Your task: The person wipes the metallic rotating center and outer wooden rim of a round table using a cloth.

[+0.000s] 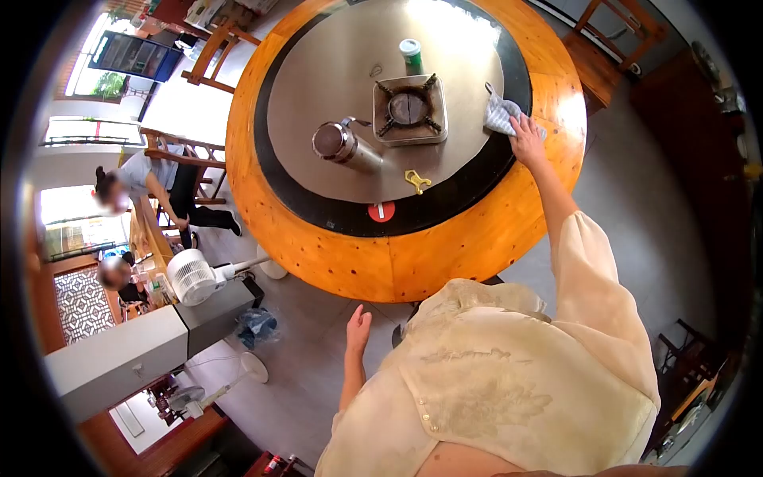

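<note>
My right hand [527, 141] presses on a grey-and-white cloth [501, 114] at the right side of the round table [334, 262], over the black ring. My left hand [359, 329] hangs below the table's near edge, touching nothing; its fingers look partly curled, with one extended. On the metal centre stand a portable stove [411, 110] with a black burner, a green cup [410, 52] with a white lid behind it, and a steel thermos jug [347, 148] to its left. A small yellow object [417, 182] lies in front of the stove.
A red round sign [381, 211] is on the black ring. At the left are a white fan [193, 277], a grey counter [119, 354], wooden chairs [187, 151] and two people, one bending [151, 175]. A wooden chair [596, 67] stands at the back right.
</note>
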`<state>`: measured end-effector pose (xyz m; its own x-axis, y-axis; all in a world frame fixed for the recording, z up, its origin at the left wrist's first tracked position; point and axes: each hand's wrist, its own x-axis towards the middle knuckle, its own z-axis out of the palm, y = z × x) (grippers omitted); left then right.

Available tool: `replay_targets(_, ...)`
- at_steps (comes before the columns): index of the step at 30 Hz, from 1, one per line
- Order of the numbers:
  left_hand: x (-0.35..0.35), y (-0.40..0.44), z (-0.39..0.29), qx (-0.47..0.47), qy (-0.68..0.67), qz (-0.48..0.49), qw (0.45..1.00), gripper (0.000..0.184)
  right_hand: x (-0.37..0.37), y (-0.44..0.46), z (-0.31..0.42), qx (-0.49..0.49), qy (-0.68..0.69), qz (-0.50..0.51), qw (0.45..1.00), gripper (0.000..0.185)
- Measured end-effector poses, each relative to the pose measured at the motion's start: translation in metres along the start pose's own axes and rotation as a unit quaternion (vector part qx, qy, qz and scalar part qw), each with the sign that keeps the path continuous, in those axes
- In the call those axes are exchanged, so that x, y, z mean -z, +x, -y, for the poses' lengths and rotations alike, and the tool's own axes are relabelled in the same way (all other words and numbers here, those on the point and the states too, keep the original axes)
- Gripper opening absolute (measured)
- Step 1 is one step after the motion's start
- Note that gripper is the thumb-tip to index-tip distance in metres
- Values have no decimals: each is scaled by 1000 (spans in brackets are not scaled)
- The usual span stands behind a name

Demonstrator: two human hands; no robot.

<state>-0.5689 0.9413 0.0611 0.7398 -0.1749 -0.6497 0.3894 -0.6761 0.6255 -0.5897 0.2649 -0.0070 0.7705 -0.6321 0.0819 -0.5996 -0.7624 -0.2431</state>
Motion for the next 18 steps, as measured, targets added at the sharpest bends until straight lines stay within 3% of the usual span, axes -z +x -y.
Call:
replay_targets(4, -19, 4, -60, -61, 92, 6, 994, 55, -2, 14, 51, 18, -31, 12, 999, 58)
replay_targets(7, -36, 17, -99, -225, 228, -3, 947, 61, 0, -27, 111, 94, 15, 12, 995, 55)
replay_targets(10, -60, 37, -145, -291, 300, 10, 909, 67, 1, -69, 142, 173, 65, 28, 982, 53)
replay_targets(16, -120, 77, -238, -409, 371, 73, 830, 78, 22, -71, 120, 346, 90, 110, 928, 48)
replay_targets(18, -136, 87, -260, -404, 408, 88, 814, 81, 22, -45, 98, 374, 70, 103, 919, 47)
